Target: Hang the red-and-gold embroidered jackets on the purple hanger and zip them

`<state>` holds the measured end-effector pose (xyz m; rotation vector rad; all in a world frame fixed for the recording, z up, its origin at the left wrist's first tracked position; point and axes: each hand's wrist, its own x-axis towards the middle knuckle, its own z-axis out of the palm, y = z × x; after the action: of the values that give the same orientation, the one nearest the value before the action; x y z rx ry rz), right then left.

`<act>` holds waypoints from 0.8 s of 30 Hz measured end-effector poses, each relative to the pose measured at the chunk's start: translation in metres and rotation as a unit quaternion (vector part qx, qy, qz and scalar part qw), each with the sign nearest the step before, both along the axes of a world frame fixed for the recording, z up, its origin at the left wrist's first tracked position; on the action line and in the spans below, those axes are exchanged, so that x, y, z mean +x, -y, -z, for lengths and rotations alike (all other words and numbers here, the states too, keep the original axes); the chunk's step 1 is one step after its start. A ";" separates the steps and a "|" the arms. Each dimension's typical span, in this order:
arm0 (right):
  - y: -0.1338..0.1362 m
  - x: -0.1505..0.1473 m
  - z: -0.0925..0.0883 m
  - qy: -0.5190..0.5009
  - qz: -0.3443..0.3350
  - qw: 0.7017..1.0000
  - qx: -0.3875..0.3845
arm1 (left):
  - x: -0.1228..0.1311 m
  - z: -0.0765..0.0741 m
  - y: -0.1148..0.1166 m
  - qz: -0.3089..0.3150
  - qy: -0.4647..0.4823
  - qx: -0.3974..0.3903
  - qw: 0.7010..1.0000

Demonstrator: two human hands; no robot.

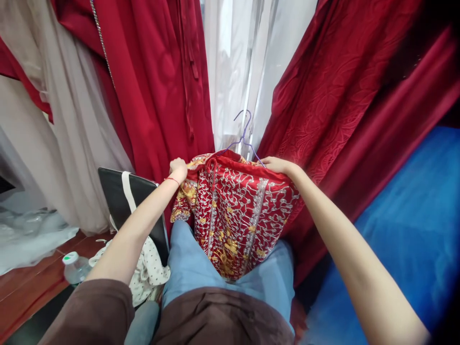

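Note:
A red garment point(235, 213) with gold and silver embroidery hangs on a thin purple wire hanger point(243, 134) and drapes over my knees in light blue trousers. My left hand point(178, 168), with a red thread round its wrist, is closed on the garment's left shoulder. On the right shoulder my right hand point(275, 165) grips the cloth close to the hanger's arm. The hanger's hook stands free above the garment.
Red dresses point(154, 81) and pale sheer gowns point(72, 120) hang close ahead and on both sides. A black chair point(115, 196) with a cloth bag stands at my left, a plastic bottle point(74, 268) on the wooden floor. Blue fabric point(406, 225) lies at right.

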<state>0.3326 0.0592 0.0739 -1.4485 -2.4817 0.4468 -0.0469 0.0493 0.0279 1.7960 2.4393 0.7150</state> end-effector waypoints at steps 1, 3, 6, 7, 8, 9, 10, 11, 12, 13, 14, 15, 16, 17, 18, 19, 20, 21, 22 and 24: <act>0.001 0.002 -0.001 0.003 0.003 1.000 0.005 | -0.006 -0.011 0.005 -0.010 -0.031 0.030 0.999; 0.003 0.008 -0.003 0.008 0.005 1.000 0.015 | -0.020 -0.029 0.016 -0.015 -0.113 0.097 0.989; 0.007 0.016 -0.006 0.011 0.025 0.999 0.037 | -0.033 -0.041 0.025 -0.011 -0.243 0.166 0.956; 0.008 0.017 -0.006 0.010 0.037 0.998 0.046 | -0.033 -0.040 0.024 -0.029 -0.256 0.163 0.952; 0.009 0.018 -0.006 0.010 0.050 0.997 0.054 | -0.032 -0.036 0.022 -0.053 -0.247 0.137 0.958; 0.010 0.018 -0.005 0.010 0.058 0.996 0.060 | -0.030 -0.030 0.019 -0.071 -0.234 0.091 0.965; 0.011 0.017 -0.003 0.012 0.061 0.996 0.063 | -0.027 -0.023 0.016 -0.078 -0.224 0.037 0.971; 0.012 0.016 -0.001 0.014 0.059 0.996 0.066 | -0.024 -0.015 0.013 -0.069 -0.221 -0.015 0.973; 0.014 0.015 0.001 0.015 0.056 0.996 0.069 | -0.022 -0.008 0.011 -0.044 -0.227 -0.055 0.971; 0.015 0.014 0.003 0.015 0.052 0.996 0.072 | -0.021 -0.002 0.010 -0.012 -0.241 -0.076 0.967; 0.016 0.013 0.004 0.015 0.049 0.996 0.077 | -0.022 0.001 0.010 0.019 -0.258 -0.078 0.963; 0.016 0.011 0.006 0.015 0.048 0.995 0.081 | -0.025 0.002 0.010 0.042 -0.273 -0.068 0.959; 0.017 0.010 0.007 0.017 0.048 0.995 0.085 | -0.029 -0.001 0.012 0.057 -0.283 -0.059 0.956; 0.017 0.009 0.007 0.021 0.049 0.995 0.087 | -0.034 -0.006 0.015 0.065 -0.292 -0.055 0.953; 0.016 0.008 0.007 0.025 0.050 0.995 0.088 | -0.040 -0.014 0.019 0.065 -0.305 -0.048 0.949; 0.016 0.008 0.008 0.028 0.051 0.994 0.089 | -0.046 -0.023 0.022 0.058 -0.322 -0.036 0.944; 0.015 0.008 0.008 0.029 0.053 0.994 0.090 | -0.051 -0.033 0.025 0.049 -0.339 -0.019 0.939; 0.013 0.008 0.008 0.027 0.054 0.994 0.092 | -0.056 -0.042 0.028 0.037 -0.356 0.001 0.934; 0.012 0.009 0.009 0.024 0.052 0.994 0.093 | -0.059 -0.049 0.029 0.027 -0.371 0.022 0.928; 0.009 0.011 0.011 0.017 0.048 0.994 0.097 | -0.062 -0.055 0.030 0.015 -0.386 0.045 0.921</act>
<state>0.3433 0.0502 0.0630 -1.5003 -2.3912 0.1586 -0.1086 0.0194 0.0827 2.5139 2.8139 0.0936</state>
